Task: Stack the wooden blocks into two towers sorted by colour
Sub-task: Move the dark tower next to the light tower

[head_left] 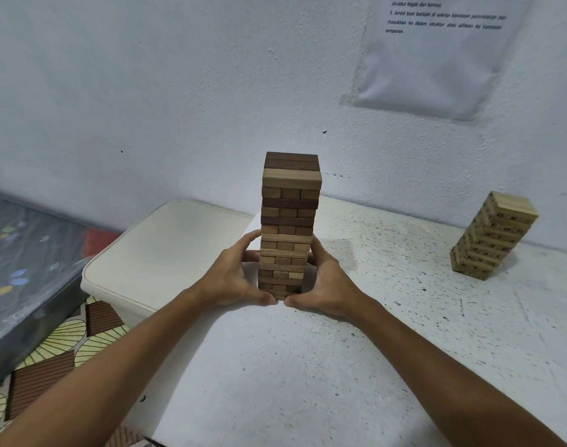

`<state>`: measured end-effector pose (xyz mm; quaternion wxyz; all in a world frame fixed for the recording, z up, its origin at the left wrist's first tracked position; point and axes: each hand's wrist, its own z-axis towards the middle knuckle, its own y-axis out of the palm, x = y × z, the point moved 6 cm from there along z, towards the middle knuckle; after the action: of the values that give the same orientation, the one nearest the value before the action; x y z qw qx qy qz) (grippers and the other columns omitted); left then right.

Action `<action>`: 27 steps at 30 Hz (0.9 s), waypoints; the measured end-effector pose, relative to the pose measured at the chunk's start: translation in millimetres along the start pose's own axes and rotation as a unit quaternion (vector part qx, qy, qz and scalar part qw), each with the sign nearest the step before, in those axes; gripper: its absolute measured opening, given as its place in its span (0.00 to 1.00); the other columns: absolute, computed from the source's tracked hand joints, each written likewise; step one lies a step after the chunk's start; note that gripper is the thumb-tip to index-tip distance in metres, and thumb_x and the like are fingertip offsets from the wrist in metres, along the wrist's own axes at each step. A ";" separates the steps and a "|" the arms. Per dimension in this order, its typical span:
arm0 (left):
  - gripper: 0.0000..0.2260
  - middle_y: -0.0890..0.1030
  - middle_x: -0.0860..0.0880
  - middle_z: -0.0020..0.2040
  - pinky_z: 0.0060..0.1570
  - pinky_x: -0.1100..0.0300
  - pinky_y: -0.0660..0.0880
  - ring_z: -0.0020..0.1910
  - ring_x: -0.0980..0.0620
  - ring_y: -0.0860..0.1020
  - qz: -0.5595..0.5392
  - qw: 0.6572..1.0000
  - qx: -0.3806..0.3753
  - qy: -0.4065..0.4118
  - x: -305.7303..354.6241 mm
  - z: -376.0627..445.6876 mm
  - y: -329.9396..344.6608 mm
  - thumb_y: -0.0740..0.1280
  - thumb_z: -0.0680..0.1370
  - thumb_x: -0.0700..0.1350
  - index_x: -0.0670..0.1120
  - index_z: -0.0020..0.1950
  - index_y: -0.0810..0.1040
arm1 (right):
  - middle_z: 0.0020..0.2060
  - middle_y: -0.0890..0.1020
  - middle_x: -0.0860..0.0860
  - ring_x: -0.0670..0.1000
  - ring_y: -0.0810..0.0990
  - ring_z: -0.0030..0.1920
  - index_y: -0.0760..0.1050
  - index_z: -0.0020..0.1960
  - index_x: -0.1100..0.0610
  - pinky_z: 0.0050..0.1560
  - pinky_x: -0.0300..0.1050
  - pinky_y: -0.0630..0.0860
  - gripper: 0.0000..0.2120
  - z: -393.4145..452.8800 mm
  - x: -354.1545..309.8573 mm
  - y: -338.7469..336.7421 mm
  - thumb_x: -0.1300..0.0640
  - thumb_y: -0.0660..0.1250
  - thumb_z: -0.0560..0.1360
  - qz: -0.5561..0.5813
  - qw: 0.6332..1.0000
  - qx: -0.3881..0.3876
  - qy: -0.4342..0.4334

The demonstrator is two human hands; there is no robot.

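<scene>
Standing upright near the middle of the white speckled table [372, 366]: one tall tower of mixed blocks [288, 227], dark brown and pale layers alternating unevenly, dark layer on top. Clasped at lower half from both sides. Left hand [233, 279] curled round left face, thumb at the base, fingers wrapped toward the far side; grip narrow, holding the tower. Right hand [327, 285] mirrored on right face, thumb low at the base, grip likewise holding the tower. Thumb tips almost meeting in front of the bottom layer. Well apart at far right of table: second tower [493, 237], all pale, printed numbers, leaning in view. Left of table: cream storage box lid [166, 253]. On wall: taped paper sheet [436, 53].
</scene>
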<state>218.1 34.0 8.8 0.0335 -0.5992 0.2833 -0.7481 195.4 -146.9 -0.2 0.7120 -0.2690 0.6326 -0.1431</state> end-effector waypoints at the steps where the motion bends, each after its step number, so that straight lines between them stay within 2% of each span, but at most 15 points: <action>1: 0.46 0.84 0.54 0.52 0.54 0.48 0.81 0.56 0.52 0.80 0.000 1.000 0.000 0.000 0.6 -0.1 0.1 0.84 0.56 0.42 0.53 0.71 0.68 | 0.54 0.80 0.44 0.54 0.76 0.62 0.49 0.76 0.34 0.58 0.60 0.78 0.58 -0.1 0.2 0.2 0.50 0.80 0.57 0.000 1.000 -0.001 0.002; 6: 0.48 0.84 0.54 0.52 0.54 0.49 0.81 0.56 0.50 0.81 -0.002 1.000 0.001 -0.003 3.5 -1.1 -0.3 0.83 0.53 0.48 0.52 0.71 0.68 | 0.54 0.80 0.44 0.55 0.76 0.62 0.49 0.76 0.34 0.58 0.60 0.78 0.58 -1.1 -0.1 0.0 0.50 0.80 0.57 0.004 1.000 -0.001 0.009; 13: 0.46 0.83 0.57 0.51 0.56 0.48 0.80 0.56 0.53 0.80 0.003 1.000 0.001 -0.006 3.4 -0.2 -0.7 0.84 0.55 0.45 0.53 0.70 0.68 | 0.55 0.80 0.46 0.55 0.76 0.62 0.50 0.76 0.33 0.58 0.60 0.79 0.57 -2.2 -3.6 0.1 0.51 0.80 0.57 0.013 1.000 -0.002 0.006; 19: 0.46 0.84 0.54 0.53 0.57 0.44 0.79 0.57 0.51 0.81 0.003 1.000 -0.003 -0.006 2.0 2.6 2.2 0.84 0.55 0.44 0.54 0.70 0.68 | 0.56 0.80 0.47 0.50 0.79 0.58 0.52 0.75 0.36 0.56 0.55 0.81 0.55 -5.9 -5.9 -5.0 0.54 0.80 0.58 0.027 1.000 -0.009 -0.001; 27: 0.45 0.83 0.54 0.54 0.57 0.47 0.79 0.57 0.52 0.80 0.009 1.000 -0.013 0.006 6.5 6.7 8.4 0.84 0.56 0.46 0.53 0.69 0.69 | 0.56 0.80 0.46 0.46 0.80 0.55 0.53 0.75 0.38 0.55 0.48 0.82 0.54 -10.9 -5.9 -11.7 0.59 0.81 0.61 0.035 0.999 -0.010 -0.007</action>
<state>220.0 21.9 11.4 0.0307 -0.5923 0.2985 -0.7478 185.5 -155.4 10.6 0.7183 -0.2549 0.6379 -0.1103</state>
